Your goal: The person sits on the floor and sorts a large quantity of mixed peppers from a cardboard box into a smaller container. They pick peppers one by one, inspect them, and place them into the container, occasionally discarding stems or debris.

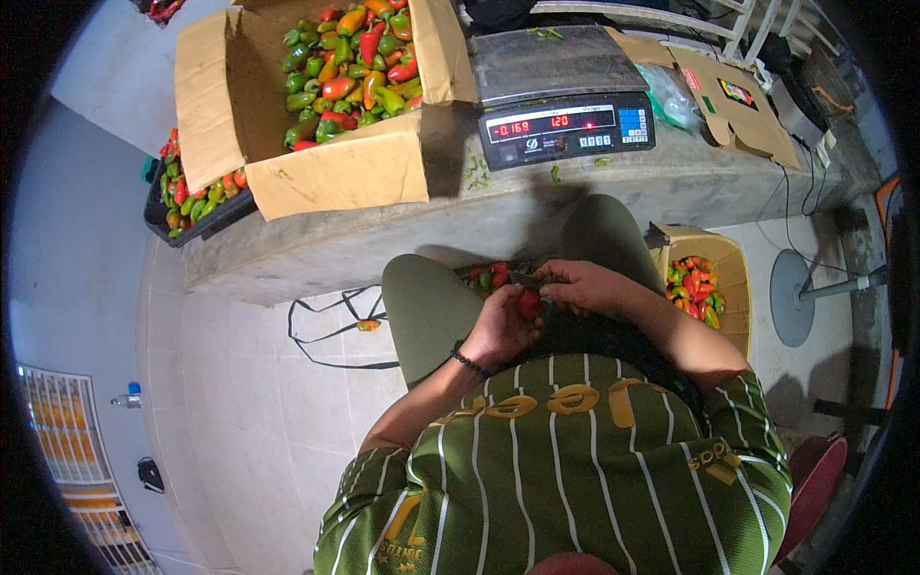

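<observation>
Above my lap, my left hand [503, 323] is curled around a red pepper [530, 305]. A black bead bracelet [471, 361] circles that wrist. My right hand [581, 285] meets it from the right, its fingers pinching a thin dark tool [528, 281] that looks like a small knife; shadow hides most of its shape. Just beyond both hands, between my knees, lie more red and green peppers [494, 274]. What holds them is largely hidden by my legs and hands.
On the concrete ledge [460, 180] stand an open cardboard box [338, 176] of peppers and a lit digital scale [568, 129]. A black crate [205, 228] of peppers sits left. Another pepper box [734, 287] is at right, near a round stand base [793, 298]. Black straps [309, 356] lie on the floor.
</observation>
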Demonstrator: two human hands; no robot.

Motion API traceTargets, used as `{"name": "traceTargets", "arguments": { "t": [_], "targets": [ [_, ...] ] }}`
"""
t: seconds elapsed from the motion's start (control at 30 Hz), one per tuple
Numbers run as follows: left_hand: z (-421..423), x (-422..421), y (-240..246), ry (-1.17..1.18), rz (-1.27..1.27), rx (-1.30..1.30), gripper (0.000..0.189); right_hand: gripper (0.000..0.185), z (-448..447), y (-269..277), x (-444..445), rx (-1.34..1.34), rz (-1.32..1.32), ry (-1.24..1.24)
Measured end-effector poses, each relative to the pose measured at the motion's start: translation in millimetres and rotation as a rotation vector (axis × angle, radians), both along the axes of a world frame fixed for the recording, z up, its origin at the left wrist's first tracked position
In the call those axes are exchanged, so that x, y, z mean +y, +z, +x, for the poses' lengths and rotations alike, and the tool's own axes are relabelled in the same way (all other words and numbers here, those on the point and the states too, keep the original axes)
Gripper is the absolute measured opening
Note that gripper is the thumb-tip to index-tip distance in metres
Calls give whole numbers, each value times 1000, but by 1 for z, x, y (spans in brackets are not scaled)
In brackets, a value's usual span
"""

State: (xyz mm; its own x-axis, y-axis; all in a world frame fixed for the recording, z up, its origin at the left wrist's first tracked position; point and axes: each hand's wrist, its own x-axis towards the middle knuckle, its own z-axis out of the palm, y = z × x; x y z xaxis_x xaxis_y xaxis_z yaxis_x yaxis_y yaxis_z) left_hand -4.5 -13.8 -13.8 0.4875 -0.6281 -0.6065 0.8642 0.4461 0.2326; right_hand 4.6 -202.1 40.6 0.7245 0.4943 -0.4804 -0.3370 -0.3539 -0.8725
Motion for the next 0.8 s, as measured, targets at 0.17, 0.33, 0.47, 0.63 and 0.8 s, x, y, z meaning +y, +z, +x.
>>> {"name": "traceTargets", "arguments": {
  "t": [0.17, 0.33, 0.47, 0.63, 0.8],
  "targets": [
    [-1, -2, -3, -16, 59, -21, 27, 33, 1, -12, -1, -12, 22, -3],
    [0, -1, 0, -28, 52, -51, 27, 35, 1, 0, 0, 18, -17, -1],
    [0, -1, 0, -49, 38, -55, 26, 36, 1, 2, 0, 59, 20, -8],
    [0, -2, 5, -48, 47, -40, 25, 36, 1, 3, 0, 40, -12, 4],
    [1, 1, 3, -63, 18, -55, 27, 35, 2, 2, -1, 22, -14, 15]
  ]
}}
